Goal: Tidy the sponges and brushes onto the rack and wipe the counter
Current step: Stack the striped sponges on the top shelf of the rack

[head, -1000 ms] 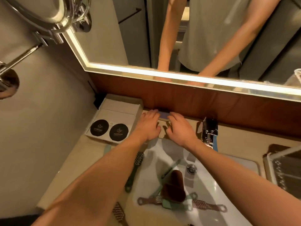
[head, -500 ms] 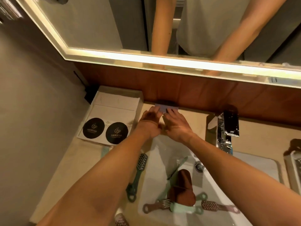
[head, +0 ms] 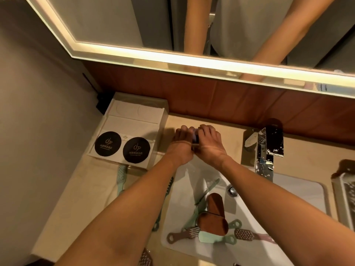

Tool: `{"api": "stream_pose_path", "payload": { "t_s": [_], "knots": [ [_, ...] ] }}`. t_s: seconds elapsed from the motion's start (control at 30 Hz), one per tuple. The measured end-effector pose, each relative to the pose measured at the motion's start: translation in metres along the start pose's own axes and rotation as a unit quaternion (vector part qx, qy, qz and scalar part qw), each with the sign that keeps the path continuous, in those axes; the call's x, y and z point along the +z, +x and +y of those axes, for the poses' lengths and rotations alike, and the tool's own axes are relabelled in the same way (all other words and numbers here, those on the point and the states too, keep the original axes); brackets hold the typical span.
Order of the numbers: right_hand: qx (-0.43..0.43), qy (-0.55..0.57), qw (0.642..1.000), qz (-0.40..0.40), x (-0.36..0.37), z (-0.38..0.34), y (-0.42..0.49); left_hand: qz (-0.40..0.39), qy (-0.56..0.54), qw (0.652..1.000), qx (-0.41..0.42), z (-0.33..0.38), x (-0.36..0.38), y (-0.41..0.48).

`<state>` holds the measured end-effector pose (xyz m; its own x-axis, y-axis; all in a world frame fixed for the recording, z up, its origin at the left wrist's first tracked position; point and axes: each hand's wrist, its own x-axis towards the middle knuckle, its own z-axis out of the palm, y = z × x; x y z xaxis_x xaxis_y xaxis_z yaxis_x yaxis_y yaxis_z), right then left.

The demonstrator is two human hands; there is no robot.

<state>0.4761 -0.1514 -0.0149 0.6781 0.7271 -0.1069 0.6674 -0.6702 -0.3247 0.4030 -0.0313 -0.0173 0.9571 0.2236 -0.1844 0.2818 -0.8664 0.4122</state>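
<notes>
The small purple pad, I think a sponge, sits at the back of the surface behind the sink, gripped between my left hand and my right hand, so I judge I am collecting it, and next it needs carrying past the tap to the rack.

Looks like a bathroom, maybe a hotel's. Shows a white basin with a drain sunk in a beige worktop, a chrome tap at its far right, a lit-edged mirror above a wood panel on the far wall, and a white box with branded round labels far left.
</notes>
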Motion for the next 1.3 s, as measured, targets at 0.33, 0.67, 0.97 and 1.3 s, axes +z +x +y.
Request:
{"api": "stream_pose_path", "payload": {
  "t_s": [0.33,0.67,0.97,1.3],
  "knots": [
    [0.042,0.016,0.999,-0.009,0.003,-0.007,-0.044,-0.024,0.02,0.998,-0.048,0.0,0.011,-0.037],
    [0.033,0.021,0.998,-0.047,0.025,0.013,-0.115,-0.003,0.044,0.997,0.061,0.009,0.063,-0.093],
    [0.092,0.038,0.99,-0.1,0.035,0.042,-0.178,-0.123,0.103,0.985,0.061,0.047,0.112,-0.124],
    [0.141,0.094,0.976,-0.139,0.042,0.056,-0.223,-0.257,0.112,0.955,0.103,0.082,0.165,-0.155]
  ]
}}
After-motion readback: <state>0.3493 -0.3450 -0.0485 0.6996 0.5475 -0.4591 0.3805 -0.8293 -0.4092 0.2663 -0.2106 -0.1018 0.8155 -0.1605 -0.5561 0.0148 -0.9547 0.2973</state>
